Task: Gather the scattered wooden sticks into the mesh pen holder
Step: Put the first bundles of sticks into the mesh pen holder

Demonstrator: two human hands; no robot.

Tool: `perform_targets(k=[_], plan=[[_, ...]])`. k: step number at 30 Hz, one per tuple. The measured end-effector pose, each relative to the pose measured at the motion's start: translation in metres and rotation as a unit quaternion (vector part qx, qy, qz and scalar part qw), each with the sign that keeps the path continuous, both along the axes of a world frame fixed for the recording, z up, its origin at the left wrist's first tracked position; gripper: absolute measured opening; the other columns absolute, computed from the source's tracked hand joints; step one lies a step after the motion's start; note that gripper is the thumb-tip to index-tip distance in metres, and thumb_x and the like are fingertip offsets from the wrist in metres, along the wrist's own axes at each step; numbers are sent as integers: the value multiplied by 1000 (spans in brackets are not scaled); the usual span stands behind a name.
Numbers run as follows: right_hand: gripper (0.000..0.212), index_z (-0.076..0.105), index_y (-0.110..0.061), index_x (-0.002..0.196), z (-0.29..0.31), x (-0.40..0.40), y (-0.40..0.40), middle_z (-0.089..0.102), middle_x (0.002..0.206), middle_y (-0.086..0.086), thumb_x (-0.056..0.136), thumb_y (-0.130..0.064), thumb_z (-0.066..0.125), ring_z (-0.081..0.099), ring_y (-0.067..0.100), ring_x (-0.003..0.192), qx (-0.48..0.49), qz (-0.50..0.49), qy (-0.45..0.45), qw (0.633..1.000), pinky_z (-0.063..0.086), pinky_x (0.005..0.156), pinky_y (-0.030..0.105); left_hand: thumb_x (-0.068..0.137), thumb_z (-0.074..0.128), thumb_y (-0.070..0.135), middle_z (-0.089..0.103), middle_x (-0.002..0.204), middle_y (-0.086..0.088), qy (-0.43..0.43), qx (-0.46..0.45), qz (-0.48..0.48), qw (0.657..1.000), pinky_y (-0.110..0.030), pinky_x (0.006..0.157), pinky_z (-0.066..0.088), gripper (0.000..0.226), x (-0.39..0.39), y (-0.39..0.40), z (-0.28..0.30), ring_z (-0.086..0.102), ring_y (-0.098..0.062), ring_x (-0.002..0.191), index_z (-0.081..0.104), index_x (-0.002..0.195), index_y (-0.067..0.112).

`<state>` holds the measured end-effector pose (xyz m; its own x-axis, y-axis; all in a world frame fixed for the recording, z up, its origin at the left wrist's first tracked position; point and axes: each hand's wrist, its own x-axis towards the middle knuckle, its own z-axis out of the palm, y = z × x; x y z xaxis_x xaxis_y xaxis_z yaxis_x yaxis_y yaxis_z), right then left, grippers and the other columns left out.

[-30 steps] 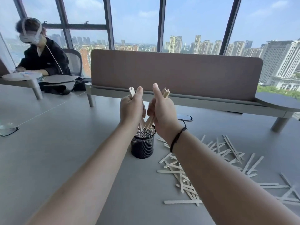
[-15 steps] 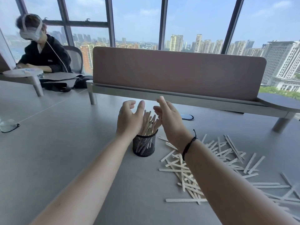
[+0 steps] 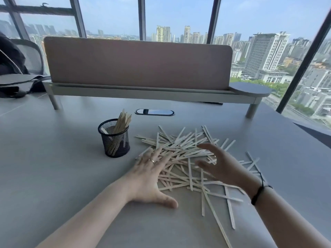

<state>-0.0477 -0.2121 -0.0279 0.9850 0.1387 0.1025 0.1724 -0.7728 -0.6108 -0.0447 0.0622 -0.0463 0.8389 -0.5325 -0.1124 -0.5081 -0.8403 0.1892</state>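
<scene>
One black mesh pen holder point(image 3: 114, 138) stands at your 11 o'clock with a bundle of sticks point(image 3: 122, 119) leaning in it, while too many loose wooden sticks point(image 3: 186, 149) to count lie at 12 to 2 on the grey surface point(image 3: 53, 167). Your left hand point(image 3: 150, 174) rests flat, fingers spread, on the pile's near-left edge. Your right hand point(image 3: 220, 165) hovers over it, fingers open and curved, grasping nothing.

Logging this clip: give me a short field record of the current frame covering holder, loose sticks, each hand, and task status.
holder: black mesh pen holder, upright on the grey table, left of the pile
sticks in holder: a bundle leaning right, tips above the rim
loose sticks: large crisscrossed pile lying flat
left hand: open, palm down, fingers spread on the pile's left edge
right hand: open, blurred, above the pile, holding nothing
status: unfinished, most sticks not yet in the holder
</scene>
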Motion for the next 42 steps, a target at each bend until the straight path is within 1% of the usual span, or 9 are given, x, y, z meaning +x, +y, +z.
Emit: perform_targets(k=[3,6,12,17,23,29,33,36,42], plan=[[86,36,-49,141,-11,-19,-26,36,150,-12,66,-87,54,26,11,144,-113,5,-4,994,18,119,36,45,52,103,-27,165,10,2,-20,20,1000,-44,126,-5,138,3,-8,2,-21,-20,153,-19,152,51],[89,28,-48,144,-24,-22,-26,28,157,-10,68,-93,37,10,14,150,-168,-16,-18,986,8,122,46,50,55,99,-13,167,17,-6,-60,28,998,-40,125,5,127,2,-21,5,-9,-12,155,-4,153,54],[69,40,-45,137,-25,-22,1,40,148,-12,81,-85,28,30,13,143,-175,4,-68,982,16,120,43,54,48,101,3,166,23,22,-125,10,992,-44,125,15,117,2,-32,9,3,-4,154,14,154,51],[63,46,-37,134,-27,-18,14,48,139,-8,85,-75,35,41,16,131,-168,-4,-106,980,26,113,36,44,17,109,4,169,12,-28,-99,6,995,-47,125,-5,131,-5,-47,9,-3,-8,155,9,157,45],[50,52,-27,124,-31,-3,26,54,118,-1,77,-45,43,53,26,112,-134,-30,-138,981,39,101,37,45,34,107,-25,166,2,-62,6,-19,998,-49,123,-12,148,-36,-85,2,-33,-19,149,-15,158,26],[28,62,-20,115,-29,2,24,58,112,0,89,-15,54,59,24,103,41,-55,-162,984,47,85,36,51,45,102,-27,165,9,-45,-23,22,998,-47,123,-14,135,-24,-70,3,-29,-16,150,-21,154,43],[20,65,-27,110,-25,-2,9,58,113,-10,92,-37,62,59,13,105,50,-65,-176,981,47,89,33,60,40,101,-15,167,13,-36,-21,57,998,-46,123,-12,117,-9,-37,5,-23,-12,152,-2,156,47],[52,60,-34,121,-22,-7,-3,52,131,-14,82,-69,60,50,6,122,-12,-32,-137,990,37,101,25,69,37,96,-4,169,8,-29,-39,74,996,-45,125,-6,105,2,-19,2,-13,-13,154,6,156,46],[101,28,-47,146,-20,-10,-1,19,162,-14,61,-97,47,5,6,151,-114,41,-64,991,2,124,44,78,50,82,8,169,10,-1,-93,97,991,-38,124,17,92,6,-14,5,11,-14,155,12,154,50]])
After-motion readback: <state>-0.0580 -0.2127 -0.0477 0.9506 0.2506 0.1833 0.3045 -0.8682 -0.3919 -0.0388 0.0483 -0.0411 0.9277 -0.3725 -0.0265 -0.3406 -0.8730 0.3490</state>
